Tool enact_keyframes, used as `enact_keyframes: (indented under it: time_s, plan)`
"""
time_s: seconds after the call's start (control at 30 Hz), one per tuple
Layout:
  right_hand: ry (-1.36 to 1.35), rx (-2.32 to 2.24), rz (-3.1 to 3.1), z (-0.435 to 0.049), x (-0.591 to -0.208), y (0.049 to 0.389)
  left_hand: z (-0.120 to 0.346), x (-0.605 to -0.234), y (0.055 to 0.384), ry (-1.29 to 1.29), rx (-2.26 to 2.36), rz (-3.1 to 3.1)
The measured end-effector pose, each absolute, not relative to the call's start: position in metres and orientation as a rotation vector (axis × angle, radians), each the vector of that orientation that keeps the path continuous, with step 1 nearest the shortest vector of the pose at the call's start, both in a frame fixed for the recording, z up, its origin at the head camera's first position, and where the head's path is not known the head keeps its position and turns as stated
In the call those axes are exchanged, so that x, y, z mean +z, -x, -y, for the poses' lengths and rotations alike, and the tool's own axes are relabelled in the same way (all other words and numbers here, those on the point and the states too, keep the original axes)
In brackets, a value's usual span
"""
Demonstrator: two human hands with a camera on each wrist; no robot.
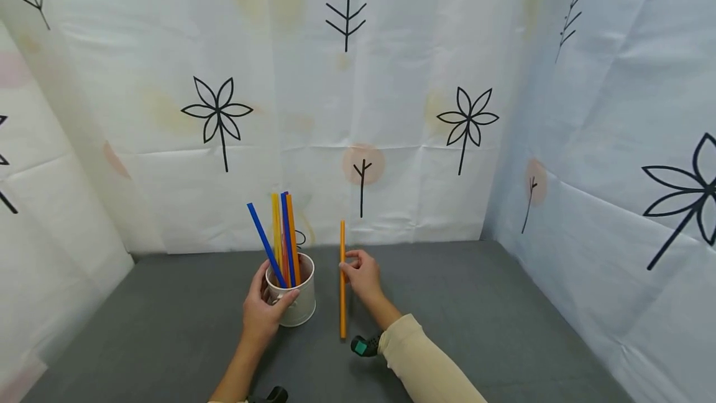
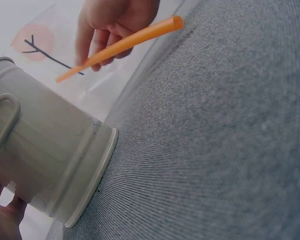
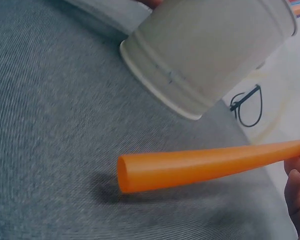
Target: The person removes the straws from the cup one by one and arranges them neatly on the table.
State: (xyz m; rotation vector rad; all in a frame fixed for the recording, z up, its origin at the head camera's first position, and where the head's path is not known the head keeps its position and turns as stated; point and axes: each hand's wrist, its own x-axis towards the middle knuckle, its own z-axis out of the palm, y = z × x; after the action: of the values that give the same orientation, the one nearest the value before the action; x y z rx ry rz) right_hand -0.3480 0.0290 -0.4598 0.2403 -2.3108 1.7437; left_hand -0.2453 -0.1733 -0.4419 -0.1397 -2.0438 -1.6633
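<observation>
My left hand (image 1: 261,313) grips a whitish metal cup (image 1: 302,306) from its left side, thumb across the front near the rim. Several straws lean inside the cup: a blue straw (image 1: 263,238) tilted left, a yellow straw (image 1: 276,222), another blue one, an orange straw (image 1: 292,229) and a reddish one partly hidden among them. To the right of the cup, my right hand (image 1: 363,275) pinches a single orange straw (image 1: 343,303) between thumb and fingers. That straw stands nearly upright in the head view, and its open lower end (image 3: 124,174) shows close over the cloth in the right wrist view.
Dark grey ribbed cloth (image 1: 458,316) covers the table. White curtains (image 1: 391,92) printed with black flowers and twigs hang behind it and along both sides. A black wrist device (image 1: 365,346) with a green patch sits by the right sleeve (image 1: 425,359).
</observation>
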Motion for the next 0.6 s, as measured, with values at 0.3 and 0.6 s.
enact_keyframes:
  time_s: [0.3, 0.6]
  plan:
    - [-0.264, 1.617, 2.364, -0.027, -0.476, 0.349, 0.172, -0.436, 0.242, 0.136, -1.681, 2.044]
    - [-0.269, 1.441, 2.491, -0.021, -0.481, 0.353, 0.177, -0.442, 0.247, 0.134, -1.708, 2.042]
